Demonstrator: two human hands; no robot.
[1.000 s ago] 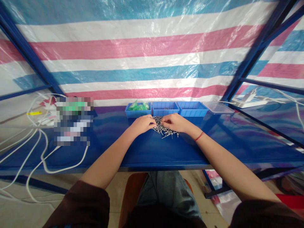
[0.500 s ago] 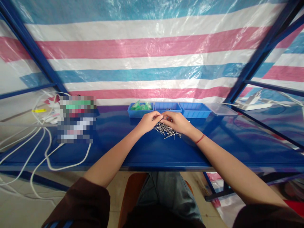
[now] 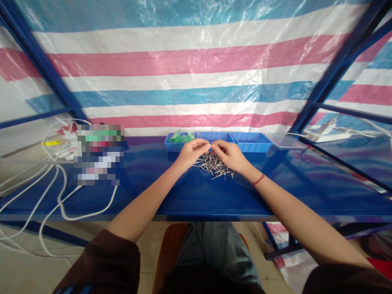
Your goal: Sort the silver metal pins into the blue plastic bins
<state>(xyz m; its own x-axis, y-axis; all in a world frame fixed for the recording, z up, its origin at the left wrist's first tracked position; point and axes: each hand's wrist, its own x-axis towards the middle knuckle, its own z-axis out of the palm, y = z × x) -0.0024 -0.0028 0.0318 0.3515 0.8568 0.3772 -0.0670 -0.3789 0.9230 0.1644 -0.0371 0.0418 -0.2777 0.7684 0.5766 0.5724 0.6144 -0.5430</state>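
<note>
My left hand [image 3: 192, 153] and my right hand [image 3: 228, 154] meet fingertip to fingertip just above a heap of small metal pins that look like blind rivets [image 3: 214, 165]. The fingers of both hands are pinched together; whatever lies between them is too small or hidden to make out. Right behind my hands stands the middle blue bin [image 3: 216, 136], partly covered by them. To its left, a blue bin [image 3: 180, 149] holds green plastic pieces or bags [image 3: 180, 136]. On its right is another blue bin [image 3: 252, 145].
A clear plastic lid [image 3: 286, 141] lies right of the bins. White cables [image 3: 61, 196] loop over the blue table's [image 3: 147, 188] left end, near a pixelated patch. At the right sits a white power strip [image 3: 329, 134]. Blue frame posts rise on both sides before a striped sheet [image 3: 196, 65].
Both hands have risen slightly, and their fingertips have come together at a higher point. More of the metal heap now shows beneath them.
</note>
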